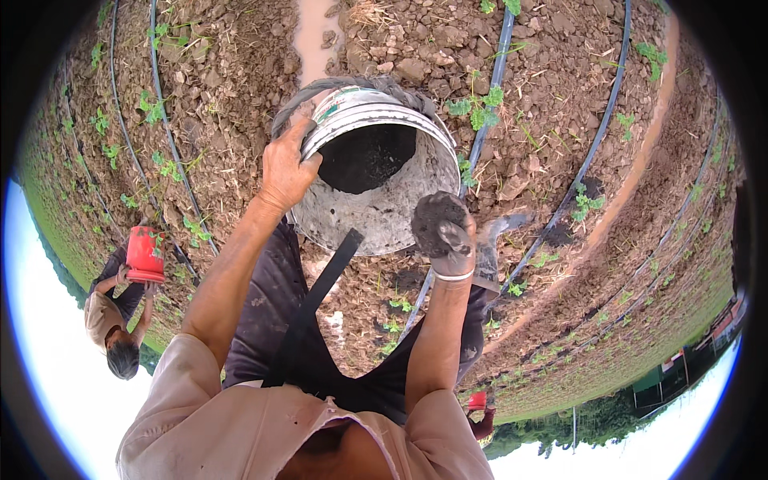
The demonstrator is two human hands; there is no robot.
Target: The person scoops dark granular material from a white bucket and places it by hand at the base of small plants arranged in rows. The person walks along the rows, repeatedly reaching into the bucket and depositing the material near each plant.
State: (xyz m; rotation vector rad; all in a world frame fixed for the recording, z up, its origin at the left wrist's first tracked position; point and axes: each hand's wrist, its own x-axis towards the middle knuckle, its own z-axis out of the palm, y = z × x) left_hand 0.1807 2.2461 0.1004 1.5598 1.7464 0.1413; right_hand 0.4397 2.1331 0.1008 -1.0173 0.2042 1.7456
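Observation:
A white plastic bucket (pixel 366 225), dirty inside and tilted with its mouth towards me, hangs in front of my legs. Dark, soil-like material (pixel 373 159) lies inside it. My left hand (pixel 290 165) grips the bucket's left rim, where a twisted dark handle wrap (pixel 318 90) passes along the far side. Just right of the bucket mouth, my right hand (pixel 459 243) cups a handful of dark crumbly material (pixel 433 221). Its fingers are coated with the same stuff, and a white band circles the wrist. A black strap (pixel 324 288) dangles between my arms.
Drip irrigation hoses (pixel 489 105) run along cloddy soil beside small leafy seedlings (pixel 480 111). Muddy water fills a furrow (pixel 315 42) ahead. Dark patches (pixel 559 234) surround a seedling at right. At left a co-worker (pixel 108 318) carries a red bucket (pixel 144 252); another red bucket (pixel 477 401) is farther back.

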